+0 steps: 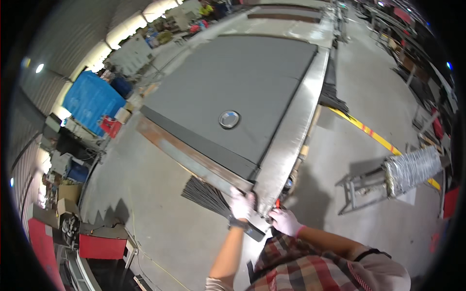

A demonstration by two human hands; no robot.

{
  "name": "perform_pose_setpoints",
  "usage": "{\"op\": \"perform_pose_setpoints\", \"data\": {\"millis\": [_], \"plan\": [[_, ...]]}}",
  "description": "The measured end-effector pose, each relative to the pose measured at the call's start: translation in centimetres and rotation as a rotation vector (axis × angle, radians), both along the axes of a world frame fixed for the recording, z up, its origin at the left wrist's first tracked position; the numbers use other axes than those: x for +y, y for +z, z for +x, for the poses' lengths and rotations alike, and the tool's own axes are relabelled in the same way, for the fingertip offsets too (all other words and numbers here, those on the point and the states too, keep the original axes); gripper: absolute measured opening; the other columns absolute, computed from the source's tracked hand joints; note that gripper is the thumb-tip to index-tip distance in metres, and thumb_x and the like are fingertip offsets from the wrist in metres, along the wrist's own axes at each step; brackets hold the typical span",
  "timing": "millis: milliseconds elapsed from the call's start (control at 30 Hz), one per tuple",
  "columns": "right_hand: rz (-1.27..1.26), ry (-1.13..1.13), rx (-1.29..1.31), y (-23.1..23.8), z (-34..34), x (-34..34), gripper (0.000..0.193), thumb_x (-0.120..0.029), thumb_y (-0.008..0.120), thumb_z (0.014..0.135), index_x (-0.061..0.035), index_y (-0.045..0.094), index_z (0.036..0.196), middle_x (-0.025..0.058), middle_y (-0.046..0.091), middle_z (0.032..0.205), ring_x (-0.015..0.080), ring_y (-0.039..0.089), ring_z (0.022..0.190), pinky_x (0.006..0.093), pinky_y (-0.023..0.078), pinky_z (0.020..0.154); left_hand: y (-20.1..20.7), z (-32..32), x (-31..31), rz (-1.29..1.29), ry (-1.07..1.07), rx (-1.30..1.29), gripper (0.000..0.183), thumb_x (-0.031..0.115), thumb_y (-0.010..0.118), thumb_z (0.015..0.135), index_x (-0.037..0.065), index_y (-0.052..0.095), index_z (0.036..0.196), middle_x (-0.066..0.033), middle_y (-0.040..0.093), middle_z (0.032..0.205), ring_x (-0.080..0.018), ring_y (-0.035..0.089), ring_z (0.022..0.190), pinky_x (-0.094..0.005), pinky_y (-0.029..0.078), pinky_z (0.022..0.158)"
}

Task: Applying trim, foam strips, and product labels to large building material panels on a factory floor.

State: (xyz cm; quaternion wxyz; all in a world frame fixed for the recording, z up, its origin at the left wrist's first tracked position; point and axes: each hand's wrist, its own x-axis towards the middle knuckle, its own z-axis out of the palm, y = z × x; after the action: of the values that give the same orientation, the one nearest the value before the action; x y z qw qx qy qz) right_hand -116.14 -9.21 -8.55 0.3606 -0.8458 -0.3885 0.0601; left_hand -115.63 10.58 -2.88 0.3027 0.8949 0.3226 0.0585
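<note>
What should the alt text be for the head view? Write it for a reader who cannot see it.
Two gloved hands, left hand and right hand, grip the near corner of a large grey panel framed by a rusty steel bar and a shiny metal rail. A round metal disc sits on the panel; thin dark rods fan out beneath the corner.

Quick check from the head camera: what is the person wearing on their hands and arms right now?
Both hands wear thin whitish gloves: the left hand with a dark band at the wrist, the right hand with a pinkish cuff. The forearms are bare. A red, white and dark plaid shirt covers the torso, with short sleeves.
</note>
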Motion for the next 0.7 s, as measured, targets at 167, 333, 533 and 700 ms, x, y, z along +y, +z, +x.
{"op": "perform_pose_setpoints", "data": {"millis": [167,333,533,700], "plan": [[-0.211,0.079,0.046,-1.7,0.4,0.5,0.026,-0.023,0.058,0.083,-0.0117,0.062,0.106,0.0090,0.063,0.105,0.0298,0.061,0.097,0.0431,0.049,0.081,0.9,-3.4,2.9,-0.344,-0.133,-0.033,0.072,0.025,0.064,0.082,-0.002,0.031,0.140,-0.0263,0.051,0.131,-0.0375,0.049,0.123,-0.0382,0.039,0.104],[-0.512,0.212,0.192,7.3,1.1,1.4,0.028,-0.030,0.054,0.084,-0.0088,0.061,0.102,0.0138,0.063,0.106,0.0336,0.063,0.091,0.0444,0.049,0.083,0.4,-13.5,11.7,-0.539,0.092,-0.153,0.054,0.018,0.058,0.091,0.000,0.038,0.138,-0.0180,0.052,0.134,-0.0250,0.051,0.124,-0.0318,0.040,0.103],[-0.220,0.545,0.415,15.3,-0.2,18.2,0.030,-0.032,0.052,0.090,-0.0058,0.061,0.100,0.0142,0.064,0.102,0.0338,0.061,0.095,0.0393,0.048,0.085,-23.0,-36.9,21.7,-0.206,0.309,0.526,0.046,0.037,0.048,0.093,0.004,0.053,0.124,-0.0178,0.061,0.117,-0.0335,0.060,0.106,-0.0415,0.049,0.088],[0.287,0.268,0.589,2.9,5.3,38.1,0.028,-0.022,0.058,0.089,-0.0013,0.062,0.108,0.0122,0.066,0.097,0.0251,0.062,0.084,0.0367,0.050,0.078,-23.7,-46.9,34.0,-0.417,0.525,0.522,0.040,0.034,0.046,0.095,0.003,0.057,0.117,-0.0165,0.064,0.108,-0.0331,0.061,0.099,-0.0407,0.049,0.085]]}}
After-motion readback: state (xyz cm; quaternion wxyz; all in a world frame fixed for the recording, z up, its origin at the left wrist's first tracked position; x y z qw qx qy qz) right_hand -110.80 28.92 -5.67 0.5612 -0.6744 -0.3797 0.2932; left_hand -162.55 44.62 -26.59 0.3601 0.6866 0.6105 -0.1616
